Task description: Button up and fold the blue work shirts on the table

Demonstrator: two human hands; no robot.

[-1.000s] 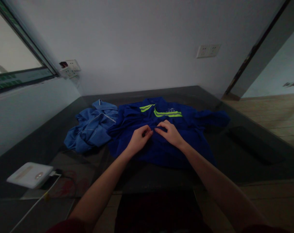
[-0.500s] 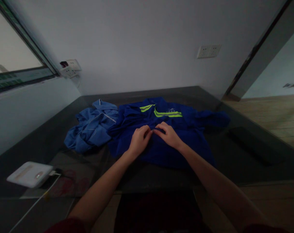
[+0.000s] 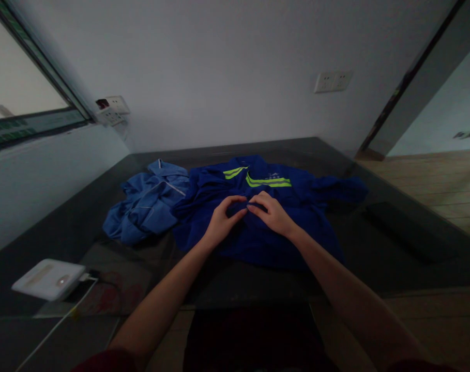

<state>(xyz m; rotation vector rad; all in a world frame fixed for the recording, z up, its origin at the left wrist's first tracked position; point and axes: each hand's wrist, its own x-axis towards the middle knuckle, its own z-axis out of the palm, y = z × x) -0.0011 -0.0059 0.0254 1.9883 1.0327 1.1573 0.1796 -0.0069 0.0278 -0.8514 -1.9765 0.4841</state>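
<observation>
Two dark red sleeves [image 3: 106, 360] sit closest to me at the bottom of my head view, and between them is something very dark that I can't make out. Low on the left, a thin white cord [image 3: 52, 330] runs up to a flat white box [image 3: 48, 279] near the front of the dark table [image 3: 250, 292]. Farther in, I see both bare arms reach over the table to the blue jacket [image 3: 316, 227], which lies spread out in the middle. The left hand [image 3: 225, 219] is over the jacket, its thumb and first finger curved with a gap between their tips. The right hand [image 3: 271, 214] is just beside it, with thumb and finger tips close to each other; I can't tell if they pinch a bit of cloth. Off to the right lies a long black thing [image 3: 407, 232], too dark for me to name. A lighter blue cloth [image 3: 145, 212] is bunched up on the left, against the jacket. Past the hands, shiny yellow-green stripes [image 3: 269, 182] cross the jacket's chest, and its collar [image 3: 246, 161] points to the pale wall [image 3: 219, 72]. On that wall I see white sockets [image 3: 333, 81] on the right and more sockets [image 3: 117, 104] by the left corner.
</observation>
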